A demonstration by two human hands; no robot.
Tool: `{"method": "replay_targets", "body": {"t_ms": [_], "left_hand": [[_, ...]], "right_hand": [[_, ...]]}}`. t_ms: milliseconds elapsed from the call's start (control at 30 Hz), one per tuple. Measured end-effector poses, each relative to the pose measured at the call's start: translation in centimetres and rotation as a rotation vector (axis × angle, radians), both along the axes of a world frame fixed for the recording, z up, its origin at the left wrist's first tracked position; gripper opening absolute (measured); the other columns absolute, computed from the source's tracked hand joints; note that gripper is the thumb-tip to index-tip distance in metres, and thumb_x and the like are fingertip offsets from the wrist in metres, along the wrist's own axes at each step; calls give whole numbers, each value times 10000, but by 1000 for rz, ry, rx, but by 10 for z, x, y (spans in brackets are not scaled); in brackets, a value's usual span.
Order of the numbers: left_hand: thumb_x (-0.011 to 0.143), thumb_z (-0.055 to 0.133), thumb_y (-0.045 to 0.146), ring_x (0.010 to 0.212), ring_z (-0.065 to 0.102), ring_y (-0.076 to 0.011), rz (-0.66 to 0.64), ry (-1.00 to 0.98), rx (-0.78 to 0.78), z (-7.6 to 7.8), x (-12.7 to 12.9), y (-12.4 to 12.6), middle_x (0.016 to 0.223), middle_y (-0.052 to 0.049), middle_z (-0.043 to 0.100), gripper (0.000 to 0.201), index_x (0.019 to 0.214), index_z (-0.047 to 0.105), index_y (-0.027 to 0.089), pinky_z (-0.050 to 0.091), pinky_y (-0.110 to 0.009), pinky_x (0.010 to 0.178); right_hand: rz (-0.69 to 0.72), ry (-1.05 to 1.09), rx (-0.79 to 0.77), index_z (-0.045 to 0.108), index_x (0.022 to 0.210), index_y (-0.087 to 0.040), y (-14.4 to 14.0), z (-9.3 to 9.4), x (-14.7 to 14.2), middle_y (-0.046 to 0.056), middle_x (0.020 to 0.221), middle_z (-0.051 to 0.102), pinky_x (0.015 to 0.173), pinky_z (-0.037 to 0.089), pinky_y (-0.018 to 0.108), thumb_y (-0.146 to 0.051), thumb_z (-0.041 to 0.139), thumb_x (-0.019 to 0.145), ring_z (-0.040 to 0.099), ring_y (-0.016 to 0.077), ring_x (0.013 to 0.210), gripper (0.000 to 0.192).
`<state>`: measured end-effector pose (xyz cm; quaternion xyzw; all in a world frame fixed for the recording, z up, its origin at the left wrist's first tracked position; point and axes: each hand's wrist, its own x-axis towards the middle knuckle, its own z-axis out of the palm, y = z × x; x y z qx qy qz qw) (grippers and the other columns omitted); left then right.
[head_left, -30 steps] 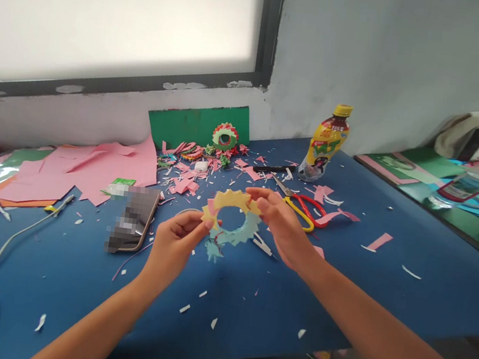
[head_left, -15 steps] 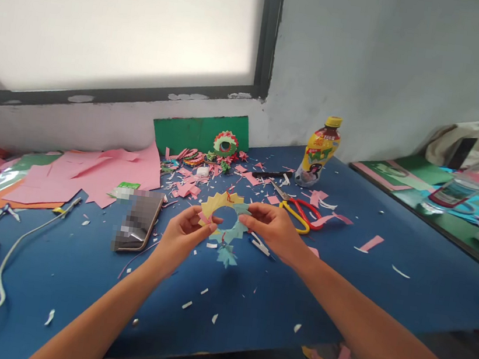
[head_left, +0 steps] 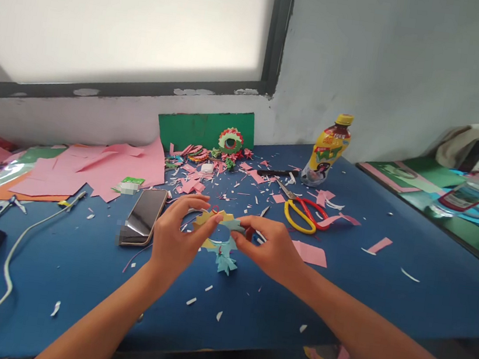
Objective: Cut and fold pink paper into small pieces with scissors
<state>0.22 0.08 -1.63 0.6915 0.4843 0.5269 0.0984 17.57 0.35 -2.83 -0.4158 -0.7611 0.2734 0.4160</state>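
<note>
both hands (head_left: pixel 179 236) (head_left: pixel 272 248) pinch paper ring (head_left: pixel 215 226), each grip closed on its rim

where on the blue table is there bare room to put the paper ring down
The blue table is barest right of the right hand, past the pink slip, with only a few scraps. A second patch lies between the white cable and the left hand. It is crowded behind the paper ring: phone, scissors, pink cuttings.

No legible text; bottle (head_left: pixel 326 152) label lettering (green on yellow) too blurred to read
</note>
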Motion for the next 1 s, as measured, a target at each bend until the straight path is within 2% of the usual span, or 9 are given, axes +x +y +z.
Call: {"method": "replay_targets", "body": {"t_ms": [167,400,633,800,1000], "left_hand": [[751,635,264,877,601,-173,8,62,36,6,1,-3,922,-51,647,87,776,605,186,468,-297,782],[787,576,224,845,621,-167,-16,33,27,12,-4,-5,902,-42,668,92,757,654,187,491,-280,769],[793,589,233,844,622,-158,-116,28,-31,13,-9,0,902,-40,671,94,804,673,193,497,-278,783],[776,616,216,833,619,-149,-155,4,-19,11,-14,5,877,-26,670,55,777,669,201,498,-267,772],[788,600,203,808,618,-149,-247,79,-42,15,-21,7,838,-22,672,59,778,658,206,494,-263,742]], "right_hand": [[-3,-38,90,629,895,-186,-5,-3,-4,20,733,643,606,441,253,-297,547,792,544,123,582,172],[-25,-23,46,635,892,-203,-6,-2,-5,16,733,653,603,450,258,-324,553,785,558,132,589,181],[-45,0,0,649,874,-217,-3,0,-2,4,689,640,583,441,256,-334,555,781,554,139,597,177],[-36,12,-14,649,873,-209,-1,-1,-1,-3,670,635,576,431,243,-324,555,784,546,130,597,173],[-40,23,-22,644,873,-206,0,0,1,-3,673,629,599,437,252,-335,554,783,550,134,609,181]]}}
